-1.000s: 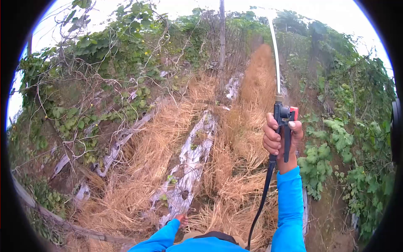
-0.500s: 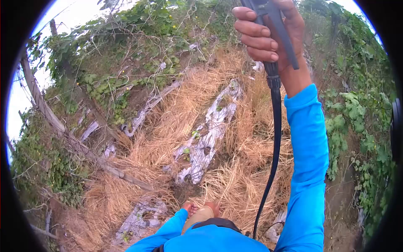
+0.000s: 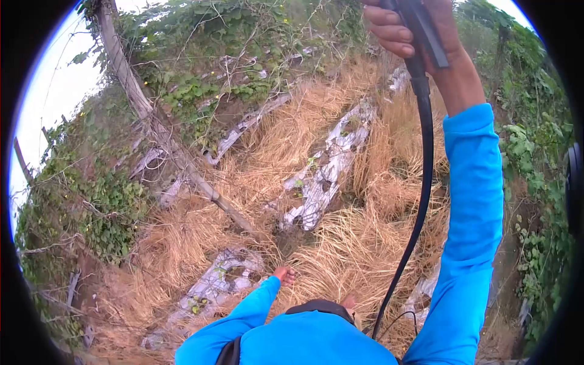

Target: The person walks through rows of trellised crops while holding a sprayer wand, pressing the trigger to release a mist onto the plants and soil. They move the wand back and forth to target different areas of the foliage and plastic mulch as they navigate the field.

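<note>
At the top of the view, my right hand point(image 3: 447, 27) is raised with its fingers wrapped round the black trigger handle of a sprayer point(image 3: 424, 38). The upper end of the handle is cut off by the frame. A black hose point(image 3: 424, 152) runs from the handle's lower end down past my right sleeve to my waist. Low in the middle, my left hand point(image 3: 285, 275) hangs in front of my body above dry straw. Its fingers look curled in, and I see nothing in them. A dark strap lies over my left shoulder.
A leaning wooden post point(image 3: 137, 97) slants across the left side. Dry straw point(image 3: 340, 255) covers the ground between strips of torn, pale plastic sheeting point(image 3: 331, 170). Leafy vines point(image 3: 243, 42) climb at the back, with more green foliage point(image 3: 535, 182) along the right.
My right hand with the sprayer handle has moved up and to the right. My left hand has come away from my leg and up a little. The view has shifted, bringing the post nearer the middle.
</note>
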A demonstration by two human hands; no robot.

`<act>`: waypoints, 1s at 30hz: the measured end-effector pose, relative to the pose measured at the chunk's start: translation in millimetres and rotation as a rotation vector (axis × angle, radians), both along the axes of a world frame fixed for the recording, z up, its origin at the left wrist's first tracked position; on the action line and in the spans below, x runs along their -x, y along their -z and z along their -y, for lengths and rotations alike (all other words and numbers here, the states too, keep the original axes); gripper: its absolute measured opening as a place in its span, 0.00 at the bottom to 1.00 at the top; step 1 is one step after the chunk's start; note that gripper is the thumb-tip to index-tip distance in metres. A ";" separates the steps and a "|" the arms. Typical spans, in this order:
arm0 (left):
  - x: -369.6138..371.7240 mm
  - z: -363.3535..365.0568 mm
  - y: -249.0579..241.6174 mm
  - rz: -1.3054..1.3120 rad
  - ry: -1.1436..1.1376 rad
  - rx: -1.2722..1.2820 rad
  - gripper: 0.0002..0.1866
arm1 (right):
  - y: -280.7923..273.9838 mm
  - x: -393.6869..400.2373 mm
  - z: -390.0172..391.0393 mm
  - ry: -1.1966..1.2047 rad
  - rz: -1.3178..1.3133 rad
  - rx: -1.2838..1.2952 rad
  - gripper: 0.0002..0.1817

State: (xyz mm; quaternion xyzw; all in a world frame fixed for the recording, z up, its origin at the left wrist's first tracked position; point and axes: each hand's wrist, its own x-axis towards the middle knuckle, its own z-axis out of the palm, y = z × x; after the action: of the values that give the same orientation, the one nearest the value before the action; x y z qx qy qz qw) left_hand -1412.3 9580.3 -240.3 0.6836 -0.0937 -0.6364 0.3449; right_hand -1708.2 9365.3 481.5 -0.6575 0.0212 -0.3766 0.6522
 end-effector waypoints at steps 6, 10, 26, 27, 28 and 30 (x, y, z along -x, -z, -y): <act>-28.5 -86.9 44.0 0.001 0.082 0.035 0.13 | 43.1 -46.2 -84.2 0.245 0.033 0.160 0.20; -39.3 -178.0 52.8 0.046 0.090 -0.085 0.17 | 57.1 -72.5 -124.9 0.181 0.022 0.174 0.19; -5.3 -490.7 90.8 -0.136 0.006 -0.163 0.17 | 224.7 -22.3 -397.6 -0.286 0.116 -0.278 0.19; -2.5 -509.1 78.6 -0.124 0.025 -0.186 0.16 | 229.1 -19.6 -414.3 -0.347 0.121 -0.302 0.20; -6.7 -527.1 75.3 -0.125 0.024 -0.187 0.16 | 231.4 -19.7 -429.9 -0.407 0.127 -0.330 0.21; -14.1 -549.1 65.4 -0.074 -0.069 -0.275 0.12 | 218.1 -19.2 -455.8 -0.367 0.116 -0.304 0.22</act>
State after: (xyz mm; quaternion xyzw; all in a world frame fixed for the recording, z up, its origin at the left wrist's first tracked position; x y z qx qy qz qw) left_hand -1398.2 10129.4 -305.7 0.7032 0.0307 -0.6558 0.2729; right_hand -1689.0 9821.1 263.4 -0.5219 -0.0795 -0.2813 0.8013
